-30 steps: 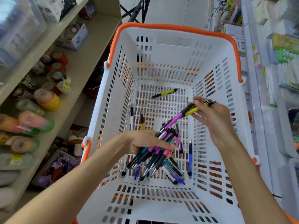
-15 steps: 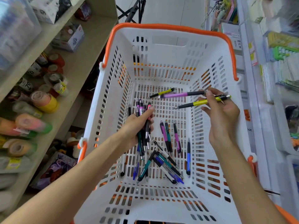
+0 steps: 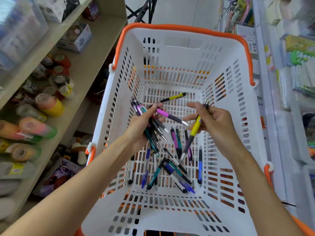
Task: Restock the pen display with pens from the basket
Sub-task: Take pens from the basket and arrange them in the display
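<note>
Left hand grips a fistful of pens over the white basket while right-hand fingers pinch a yellow pen, probably batching them for one trip, with loose pens littering the near floor.

The count of pens in the bundle gripped by the left hand cannot be told, as their middles are covered by the fingers. The basket is cut off at the bottom edge. The tape rolls on the left shelf are blurred, and the packets on the right rack are smeared past recognition.
</note>
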Tool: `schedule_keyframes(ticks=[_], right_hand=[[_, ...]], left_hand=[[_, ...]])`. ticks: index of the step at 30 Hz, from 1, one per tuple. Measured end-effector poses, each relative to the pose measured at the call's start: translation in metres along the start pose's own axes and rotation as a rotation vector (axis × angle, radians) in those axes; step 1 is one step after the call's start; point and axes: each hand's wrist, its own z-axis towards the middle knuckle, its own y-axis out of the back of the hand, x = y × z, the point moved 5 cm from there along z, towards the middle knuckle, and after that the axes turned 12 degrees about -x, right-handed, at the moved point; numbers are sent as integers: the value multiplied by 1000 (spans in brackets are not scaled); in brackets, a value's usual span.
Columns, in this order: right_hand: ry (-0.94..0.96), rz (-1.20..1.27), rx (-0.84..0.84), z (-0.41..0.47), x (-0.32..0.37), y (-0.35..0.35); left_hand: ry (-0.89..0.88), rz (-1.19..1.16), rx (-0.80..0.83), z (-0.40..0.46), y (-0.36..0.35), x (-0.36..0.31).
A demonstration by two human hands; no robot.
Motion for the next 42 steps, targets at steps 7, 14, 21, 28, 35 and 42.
schedule_keyframes(ticks=[7, 14, 21, 28, 35, 42], right_hand=[[-379, -5, 70, 1, -27, -1], [-370, -287, 159, 0, -40, -7], [-174, -297, 99, 5, -35, -5], [-150, -268, 120, 7, -33, -5], [-122, -331, 45, 10, -34, 0], [130, -596, 377, -1, -30, -21]], left_hand=[[247, 459, 350, -22, -19, 22], [305, 609, 389, -23, -18, 29], [209, 717, 390, -19, -15, 32], [6, 827, 401, -16, -17, 34], [-56, 939, 422, -11, -14, 37], [-13, 1111, 482, -10, -4, 49]])
